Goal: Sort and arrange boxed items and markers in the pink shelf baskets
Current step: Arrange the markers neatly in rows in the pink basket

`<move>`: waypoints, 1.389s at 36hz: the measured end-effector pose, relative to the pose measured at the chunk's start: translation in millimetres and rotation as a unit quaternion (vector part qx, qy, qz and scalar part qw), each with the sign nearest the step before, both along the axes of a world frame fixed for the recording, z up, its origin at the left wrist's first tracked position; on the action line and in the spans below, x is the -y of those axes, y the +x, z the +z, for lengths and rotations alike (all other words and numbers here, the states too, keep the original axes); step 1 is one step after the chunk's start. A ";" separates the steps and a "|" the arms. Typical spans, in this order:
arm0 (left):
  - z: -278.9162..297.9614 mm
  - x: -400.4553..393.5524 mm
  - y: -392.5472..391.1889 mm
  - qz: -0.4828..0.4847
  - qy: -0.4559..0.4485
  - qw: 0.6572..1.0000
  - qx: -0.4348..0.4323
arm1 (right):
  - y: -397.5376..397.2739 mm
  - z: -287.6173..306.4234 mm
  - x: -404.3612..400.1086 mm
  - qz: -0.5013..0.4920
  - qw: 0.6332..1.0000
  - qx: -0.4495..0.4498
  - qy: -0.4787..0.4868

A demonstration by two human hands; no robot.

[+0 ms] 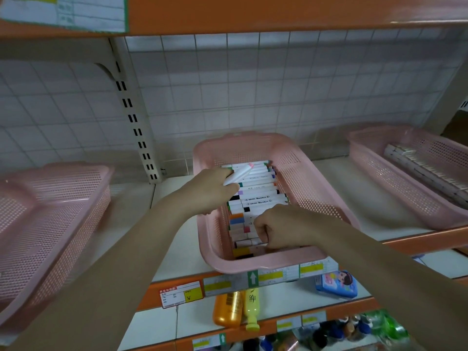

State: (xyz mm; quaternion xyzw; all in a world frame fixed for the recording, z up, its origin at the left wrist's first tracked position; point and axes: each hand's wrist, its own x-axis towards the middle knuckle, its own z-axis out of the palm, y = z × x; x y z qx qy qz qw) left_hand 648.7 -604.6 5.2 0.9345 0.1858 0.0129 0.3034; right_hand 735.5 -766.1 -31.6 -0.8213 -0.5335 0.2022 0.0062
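A pink perforated basket (314, 183) stands in the middle of the shelf, filled with a row of white markers (258, 196) with coloured caps lying crosswise. My left hand (210, 191) is over the basket's left rim and grips a white marker with a pink tip (239, 174), lifted and tilted above the row. My right hand (283, 228) is inside the near part of the basket, its fingers curled around markers in the row there. Another pink basket (395, 178) at the right holds a row of white boxed items (425, 171).
A third pink basket (50, 214) stands at the left, blurred. An orange shelf (253, 13) hangs overhead. Price labels (181, 295) line the shelf's front edge. Below lie an orange bottle (226, 310), a yellow bottle (250, 307) and a blue cartoon case (336, 285).
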 end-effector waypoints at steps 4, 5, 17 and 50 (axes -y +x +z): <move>-1.3 0.6 -1.6 -0.001 0.000 1.000 0.001 | -0.7 0.1 1.4 0.003 1.000 0.007 -0.011; -1.3 0.9 -1.7 0.000 -0.002 1.000 0.001 | -1.0 0.7 2.0 0.003 1.000 0.006 -0.013; -1.8 5.0 0.4 -0.010 -0.021 0.999 -0.039 | 0.0 8.3 5.4 -0.031 0.997 -0.029 0.061; 6.7 -10.9 4.0 0.068 -0.211 0.974 0.038 | 20.8 16.1 9.5 -0.030 0.983 -0.061 0.168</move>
